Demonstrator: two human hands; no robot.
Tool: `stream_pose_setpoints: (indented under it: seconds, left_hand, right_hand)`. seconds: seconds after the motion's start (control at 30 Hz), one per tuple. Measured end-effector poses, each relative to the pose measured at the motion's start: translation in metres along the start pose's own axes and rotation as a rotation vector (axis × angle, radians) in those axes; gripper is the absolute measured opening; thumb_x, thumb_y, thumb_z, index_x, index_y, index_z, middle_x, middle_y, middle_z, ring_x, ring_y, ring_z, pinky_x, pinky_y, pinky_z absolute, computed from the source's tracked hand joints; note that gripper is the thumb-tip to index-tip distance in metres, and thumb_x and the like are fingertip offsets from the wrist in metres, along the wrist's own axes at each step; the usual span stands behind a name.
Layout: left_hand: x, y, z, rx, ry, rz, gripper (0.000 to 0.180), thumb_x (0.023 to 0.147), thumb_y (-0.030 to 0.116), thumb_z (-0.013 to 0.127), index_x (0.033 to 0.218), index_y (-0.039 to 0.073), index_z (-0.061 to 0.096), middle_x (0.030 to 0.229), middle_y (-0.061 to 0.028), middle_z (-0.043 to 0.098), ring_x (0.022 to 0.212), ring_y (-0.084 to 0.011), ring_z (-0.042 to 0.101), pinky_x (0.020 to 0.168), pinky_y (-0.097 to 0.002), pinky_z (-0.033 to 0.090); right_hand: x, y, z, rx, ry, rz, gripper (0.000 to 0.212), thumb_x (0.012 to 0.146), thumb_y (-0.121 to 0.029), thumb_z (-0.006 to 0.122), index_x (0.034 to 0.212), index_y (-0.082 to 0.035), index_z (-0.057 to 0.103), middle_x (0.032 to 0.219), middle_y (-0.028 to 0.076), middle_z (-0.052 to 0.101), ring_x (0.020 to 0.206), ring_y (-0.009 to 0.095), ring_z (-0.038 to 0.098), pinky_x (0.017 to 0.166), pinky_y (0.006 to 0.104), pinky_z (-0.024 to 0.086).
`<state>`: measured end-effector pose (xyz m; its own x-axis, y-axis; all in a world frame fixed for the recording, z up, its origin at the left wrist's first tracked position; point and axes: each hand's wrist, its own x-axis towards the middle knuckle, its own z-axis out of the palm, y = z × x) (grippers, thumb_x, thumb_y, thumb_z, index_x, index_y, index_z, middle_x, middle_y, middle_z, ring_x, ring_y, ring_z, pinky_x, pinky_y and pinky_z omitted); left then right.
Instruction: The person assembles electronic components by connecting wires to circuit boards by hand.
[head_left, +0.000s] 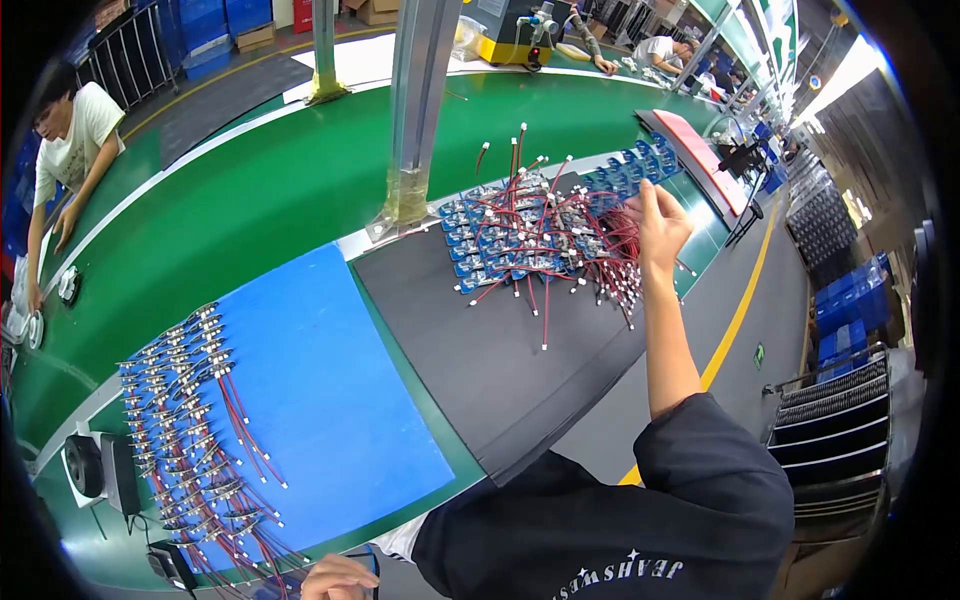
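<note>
My right hand (662, 228) is raised over the right end of the black mat (470, 370), thumb and fingers pinched together. Whatever lies between its fingertips is too small to make out. Just beside it are blue circuit boards (490, 235) in rows, with a tangle of red and black wires (612, 245) ending in white connectors. My left hand (340, 578) is at the lower edge of the view, partly cut off, with curled fingers. A thin dark edge shows beside those fingers; I cannot tell what it is.
On the blue mat (330, 400), several rows of wired boards (185, 430) stand at the left. A metal post (415, 110) rises from the green bench (270, 190). A red-topped panel (700, 155) lies at the far right. Another person (80, 140) works across at the left.
</note>
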<state>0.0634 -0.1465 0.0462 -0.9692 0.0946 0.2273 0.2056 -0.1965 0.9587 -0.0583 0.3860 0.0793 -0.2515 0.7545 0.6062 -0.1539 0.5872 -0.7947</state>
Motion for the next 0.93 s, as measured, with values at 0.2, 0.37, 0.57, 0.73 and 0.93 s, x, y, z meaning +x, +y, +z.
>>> stream_pose_setpoints:
  seconds: [0.2, 0.37, 0.57, 0.73, 0.93]
  left_hand:
    - [0.01, 0.0, 0.003, 0.084, -0.068, -0.034, 0.017, 0.097, 0.014, 0.058, 0.092, -0.001, 0.062, 0.082, -0.0194, 0.065, 0.068, -0.0218, 0.059, 0.061, -0.0346, 0.048]
    - [0.091, 0.026, 0.058, 0.52, -0.665, 0.156, 0.025, 0.084, 0.007, 0.07, 0.108, 0.002, 0.066, 0.104, -0.0124, 0.067, 0.087, -0.0255, 0.067, 0.068, -0.0353, 0.053]
    - [0.192, -0.009, 0.21, 0.596, -0.688, 0.721, 0.026, 0.078, 0.002, 0.07, 0.104, 0.0, 0.065, 0.111, -0.0144, 0.063, 0.109, -0.0318, 0.058, 0.091, -0.0417, 0.047]
    - [0.227, -0.055, 0.305, 0.724, -0.545, 0.959, 0.028, 0.078, 0.01, 0.071, 0.105, 0.001, 0.066, 0.11, -0.0118, 0.063, 0.114, -0.0295, 0.054, 0.1, -0.044, 0.041]
    - [0.232, -0.079, 0.329, 0.818, -0.517, 0.894, 0.02, 0.077, 0.01, 0.071, 0.095, 0.005, 0.066, 0.094, -0.0072, 0.061, 0.102, -0.0261, 0.056, 0.098, -0.0437, 0.041]
  right_hand:
    - [-0.013, -0.005, 0.001, 0.233, -0.073, 0.132, 0.016, 0.09, -0.009, 0.07, 0.092, 0.006, 0.068, 0.078, 0.01, 0.068, 0.066, 0.015, 0.067, 0.061, 0.0267, 0.061]
    - [-0.034, -0.02, 0.007, 0.133, -0.094, -0.093, 0.011, 0.09, -0.004, 0.068, 0.09, 0.006, 0.064, 0.077, 0.009, 0.068, 0.067, 0.013, 0.068, 0.061, 0.0235, 0.056]
    - [-0.057, -0.03, 0.002, 0.146, -0.042, -0.154, 0.007, 0.091, 0.0, 0.066, 0.089, 0.006, 0.063, 0.074, 0.009, 0.068, 0.065, 0.013, 0.068, 0.06, 0.0221, 0.054]
    - [-0.078, -0.034, 0.002, 0.174, 0.052, -0.067, 0.007, 0.092, 0.002, 0.064, 0.088, 0.007, 0.065, 0.076, 0.01, 0.068, 0.064, 0.014, 0.067, 0.059, 0.0248, 0.057]
    - [-0.08, -0.031, -0.002, 0.21, 0.052, -0.019, 0.007, 0.091, 0.003, 0.063, 0.088, 0.009, 0.065, 0.078, 0.012, 0.067, 0.067, 0.015, 0.067, 0.059, 0.0267, 0.059]
